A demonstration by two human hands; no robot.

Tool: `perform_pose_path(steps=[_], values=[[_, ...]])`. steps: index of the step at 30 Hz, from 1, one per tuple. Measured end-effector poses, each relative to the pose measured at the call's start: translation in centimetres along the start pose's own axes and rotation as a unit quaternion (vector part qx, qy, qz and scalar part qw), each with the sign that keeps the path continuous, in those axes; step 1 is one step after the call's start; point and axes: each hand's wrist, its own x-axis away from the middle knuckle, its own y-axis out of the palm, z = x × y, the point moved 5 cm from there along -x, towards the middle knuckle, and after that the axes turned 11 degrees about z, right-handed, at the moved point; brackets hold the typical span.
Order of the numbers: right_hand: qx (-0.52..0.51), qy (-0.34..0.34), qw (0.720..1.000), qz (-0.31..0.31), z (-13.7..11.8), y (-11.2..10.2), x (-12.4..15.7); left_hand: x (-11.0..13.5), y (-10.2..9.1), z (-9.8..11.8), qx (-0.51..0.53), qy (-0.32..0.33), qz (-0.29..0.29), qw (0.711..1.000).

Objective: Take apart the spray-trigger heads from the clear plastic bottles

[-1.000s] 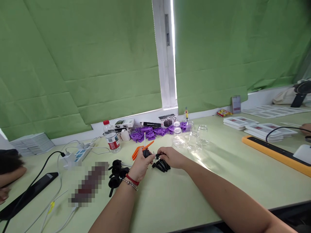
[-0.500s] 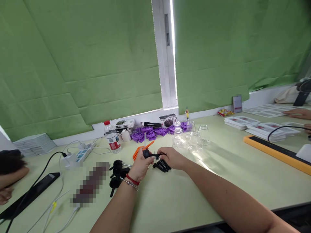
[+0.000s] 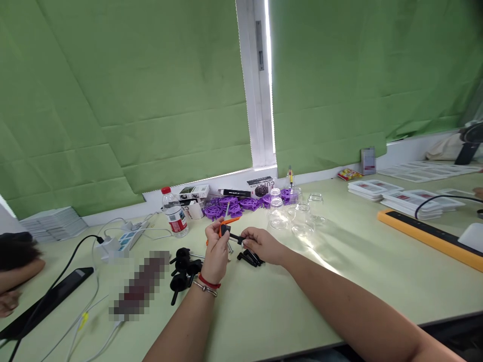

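Observation:
My left hand [image 3: 216, 254] is closed around a black plastic part with a thin metal rod [image 3: 227, 210] rising from it; the palm side hides much of it. A short black arm [image 3: 234, 236] reaches from that part to my right hand [image 3: 263, 245], whose thumb and fingers pinch its end. Below my hands lie several short black handles [image 3: 247, 258]. Orange plastic pieces [image 3: 231, 220] show just behind my left hand. Left of my wrist sit several black cup-shaped parts [image 3: 180, 281] with stems and metal rods.
Purple plastic parts [image 3: 226, 207] lie along the wall, with clear glass jars [image 3: 302, 218] to their right. A water bottle [image 3: 175, 216], power strip [image 3: 130, 239] and cables are at left. Stacked cards [image 3: 411, 202] and a yellow-black bar [image 3: 430, 239] lie right. Another person's arm [image 3: 22, 276] rests far left.
My left hand has turned more upright and shifted slightly up, tilting the black part and its rod. My right hand has moved a little left, still pinching the arm's end.

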Motion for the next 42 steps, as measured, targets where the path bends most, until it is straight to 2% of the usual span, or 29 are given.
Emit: perform_pose_path(steps=[4, 8, 12, 18, 22, 26, 30, 35, 39, 42], values=[[-0.149, 0.055, 0.987, 0.000, -0.3, 0.5, 0.1, 0.5, 0.4, 1.4, -0.029, 0.091, -0.030, 0.995], [-0.219, 0.088, 0.972, -0.008, -1.2, 0.8, 0.5, 0.6, 0.3, 2.7, -0.060, 0.133, -0.020, 0.989], [-0.205, 0.054, 0.977, 0.003, -2.4, 0.8, 0.8, 0.3, -0.2, 3.3, -0.073, 0.131, 0.002, 0.989], [-0.230, 0.079, 0.970, 0.006, -2.6, 1.4, 1.0, 0.1, -0.6, 3.3, -0.104, 0.201, 0.033, 0.973], [-0.192, 0.054, 0.980, -0.002, -3.0, 1.6, 1.3, -0.1, -0.8, 3.0, -0.153, 0.209, 0.044, 0.965], [-0.142, 0.035, 0.989, 0.002, -3.3, 1.6, 1.5, -0.1, -0.8, 3.4, -0.158, 0.208, 0.041, 0.964], [-0.138, 0.017, 0.990, 0.030, -3.3, 1.2, 1.3, 0.2, -0.6, 3.7, -0.145, 0.223, 0.024, 0.964], [-0.191, 0.059, 0.980, 0.022, -2.7, 1.2, 1.2, 0.6, 0.2, 3.2, -0.191, 0.264, -0.040, 0.944], [-0.207, 0.102, 0.973, -0.002, -2.5, 1.5, 1.3, 1.2, 0.9, 3.0, -0.267, 0.275, -0.051, 0.922], [-0.216, 0.140, 0.966, 0.002, -2.2, 1.6, 1.4, 1.7, 1.5, 3.0, -0.312, 0.276, -0.056, 0.908]])
